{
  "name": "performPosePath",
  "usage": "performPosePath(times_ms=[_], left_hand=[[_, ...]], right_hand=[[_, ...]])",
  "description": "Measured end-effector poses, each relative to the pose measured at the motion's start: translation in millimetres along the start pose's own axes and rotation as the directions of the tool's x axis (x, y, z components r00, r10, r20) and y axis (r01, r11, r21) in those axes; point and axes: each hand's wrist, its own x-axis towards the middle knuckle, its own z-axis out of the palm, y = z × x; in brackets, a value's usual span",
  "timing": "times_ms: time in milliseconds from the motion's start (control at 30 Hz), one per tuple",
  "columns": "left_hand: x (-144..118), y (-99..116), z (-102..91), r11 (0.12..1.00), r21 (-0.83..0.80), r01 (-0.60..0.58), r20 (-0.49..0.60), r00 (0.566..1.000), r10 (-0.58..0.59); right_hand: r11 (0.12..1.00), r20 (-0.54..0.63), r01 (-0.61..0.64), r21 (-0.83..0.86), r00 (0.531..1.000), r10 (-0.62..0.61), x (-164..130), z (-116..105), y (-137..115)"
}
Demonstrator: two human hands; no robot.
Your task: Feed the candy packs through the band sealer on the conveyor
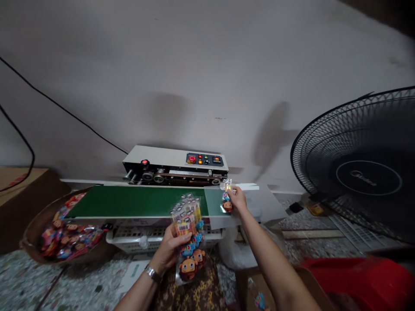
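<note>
My left hand [171, 245] is closed around a fanned stack of clear plastic packets [190, 237], each with a cartoon-face figure at the bottom and a barcoded yellow card above. My right hand [237, 199] pinches a single packet of the same kind [227, 203], upright at the right end of the sealing machine. That machine, a band sealer [175, 162], has a red button, lit switches and a small display. Along its front runs a green conveyor belt [136, 201]. Under the single packet lies a translucent sheet [256, 203] at the belt's right end.
A round basket [32, 233] of similar packets stands at the left, beside a cardboard box [22, 194]. Below the belt is a white plastic basket [136, 242]. A large black fan [356, 172] fills the right side, above a red plastic object [359, 280]. Black cables hang along the wall.
</note>
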Motion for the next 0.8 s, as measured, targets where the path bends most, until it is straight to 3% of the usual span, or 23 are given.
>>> performPosePath(times_ms=[200, 367, 500, 600, 700, 800], left_hand=[[1, -3, -2.3, 1.0, -0.017, 0.005, 0.0, 1.0, -0.005], [3, -5, 0.8, 0.998, -0.06, -0.003, -0.014, 1.0, 0.002], [1, -2, 9.2, 0.996, -0.082, -0.018, -0.008, 1.0, 0.017], [0, 3, 13.7, 0.996, -0.091, -0.026, -0.008, 1.0, 0.026], [0, 6, 13.6, 0.994, -0.106, -0.039, -0.009, 0.999, 0.039], [2, 3, 11.4, 0.992, -0.104, -0.072, -0.036, 0.997, 0.069]], right_hand=[[0.979, 0.013, -0.069, -0.193, 0.997, 0.073, 16, 15, 2], [0.947, 0.114, 0.042, -0.317, 0.993, -0.006, 9, 28, -16], [0.898, 0.163, 0.193, -0.396, 0.977, -0.139, -7, 30, -35], [0.944, 0.247, 0.3, -0.137, 0.933, -0.261, -33, 23, -54], [0.937, 0.434, 0.2, 0.287, 0.844, -0.314, -72, 12, -73], [0.898, 0.461, 0.206, 0.388, 0.801, -0.383, -109, 5, -87]])
